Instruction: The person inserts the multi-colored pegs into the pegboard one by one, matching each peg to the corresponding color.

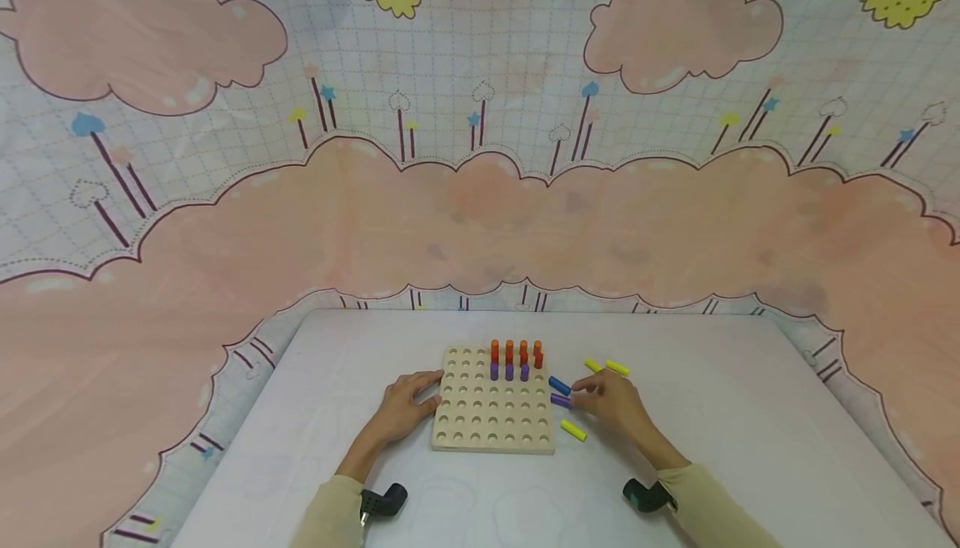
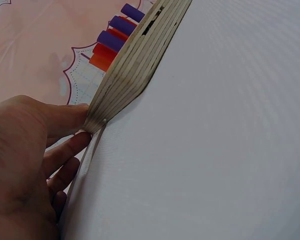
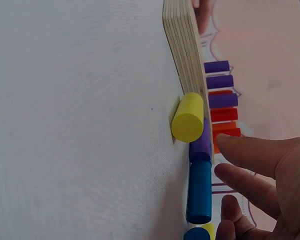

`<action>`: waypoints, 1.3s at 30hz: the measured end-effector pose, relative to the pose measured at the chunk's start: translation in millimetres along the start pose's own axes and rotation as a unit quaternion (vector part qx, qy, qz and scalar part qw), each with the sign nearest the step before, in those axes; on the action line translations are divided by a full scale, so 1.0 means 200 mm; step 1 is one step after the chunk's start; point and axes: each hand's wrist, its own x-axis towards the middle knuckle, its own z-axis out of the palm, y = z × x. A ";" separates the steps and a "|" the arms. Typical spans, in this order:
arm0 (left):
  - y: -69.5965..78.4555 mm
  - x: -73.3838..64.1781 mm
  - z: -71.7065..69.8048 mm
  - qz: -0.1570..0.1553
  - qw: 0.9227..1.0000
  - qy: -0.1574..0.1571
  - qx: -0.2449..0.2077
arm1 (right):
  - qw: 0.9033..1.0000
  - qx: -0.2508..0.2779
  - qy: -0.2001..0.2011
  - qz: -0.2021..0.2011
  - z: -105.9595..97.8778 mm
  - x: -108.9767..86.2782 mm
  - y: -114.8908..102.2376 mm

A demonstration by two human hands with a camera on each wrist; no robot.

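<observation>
A wooden pegboard (image 1: 492,414) with rows of round holes lies on the table. Orange pegs (image 1: 509,345), red pegs (image 1: 538,360) and three purple pegs (image 1: 509,373) stand in its far right part. My left hand (image 1: 403,406) touches the board's left edge with thumb and fingertips, the fingers fairly straight. Just off the right edge, my right hand (image 1: 611,400) is beside a loose purple peg (image 1: 561,401) and a blue peg (image 1: 559,385). In the right wrist view, its thumb and fingers are spread apart with nothing held between them.
Loose yellow pegs lie around the right hand: one yellow peg (image 1: 573,429) near the board's front right corner, another yellow peg (image 1: 617,368) beyond the hand. A white cloth covers the table (image 1: 360,348). Behind it hangs a patterned curtain (image 1: 480,223).
</observation>
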 end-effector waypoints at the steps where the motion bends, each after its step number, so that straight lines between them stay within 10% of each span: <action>1: 0.00 0.00 0.00 0.003 1.000 0.001 0.001 | 1.000 -0.006 -0.003 0.003 0.00 0.01 0.00; 17: 0.01 0.02 -0.01 -0.008 1.000 -0.011 -0.003 | 0.998 -0.057 -0.012 -0.018 0.01 0.02 -0.01; 39: 0.04 -0.01 -0.01 -0.009 1.000 0.000 0.005 | 0.995 0.088 0.042 -0.022 -0.08 0.02 -0.01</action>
